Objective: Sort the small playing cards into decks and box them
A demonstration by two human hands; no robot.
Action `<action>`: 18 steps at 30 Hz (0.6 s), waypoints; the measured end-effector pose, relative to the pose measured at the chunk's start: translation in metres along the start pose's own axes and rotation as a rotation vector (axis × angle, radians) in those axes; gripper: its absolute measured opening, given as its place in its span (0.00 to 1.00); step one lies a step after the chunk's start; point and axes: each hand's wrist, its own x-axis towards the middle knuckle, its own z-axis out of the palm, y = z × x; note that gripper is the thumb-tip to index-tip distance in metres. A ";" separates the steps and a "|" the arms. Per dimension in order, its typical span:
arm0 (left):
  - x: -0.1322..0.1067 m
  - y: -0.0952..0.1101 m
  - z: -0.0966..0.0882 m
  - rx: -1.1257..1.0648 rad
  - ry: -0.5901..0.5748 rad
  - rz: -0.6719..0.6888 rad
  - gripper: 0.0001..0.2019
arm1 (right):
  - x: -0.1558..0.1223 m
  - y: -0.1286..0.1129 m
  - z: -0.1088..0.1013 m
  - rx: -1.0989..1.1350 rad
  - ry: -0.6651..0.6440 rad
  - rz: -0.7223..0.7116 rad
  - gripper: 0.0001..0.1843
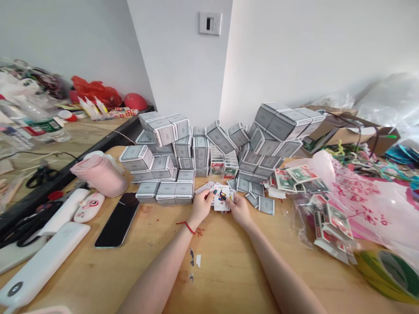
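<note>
Both hands hold playing cards (221,201) low over the wooden table, a joker-like face card in front and more cards showing behind it. My left hand (202,206) pinches the cards from the left, with a red string bracelet at its wrist. On the right edge, my right hand (240,208) grips them with its thumb in front. Stacked decks of grey-backed cards (176,192) rise just behind and to the left. Another tall, leaning stack (278,120) stands to the right. Loose grey-backed cards (266,205) lie beside my right hand.
A phone (117,221), a rolled pink cloth (101,175) and a white handheld device (46,264) lie at left. Opened card boxes (332,222), pink-printed plastic (366,200) and a yellow-green tape roll (388,272) sit at right. A wall pillar (183,65) stands behind the stacks.
</note>
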 end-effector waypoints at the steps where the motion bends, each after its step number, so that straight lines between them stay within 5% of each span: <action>1: 0.000 0.000 0.000 0.002 -0.003 -0.002 0.15 | 0.001 0.000 0.000 0.007 -0.007 0.002 0.17; 13: -0.001 0.001 -0.003 -0.042 -0.047 -0.071 0.15 | 0.004 -0.006 -0.008 0.031 -0.166 -0.009 0.17; 18: 0.000 0.004 -0.006 -0.236 -0.038 -0.167 0.16 | 0.005 -0.005 -0.006 0.071 -0.160 0.008 0.17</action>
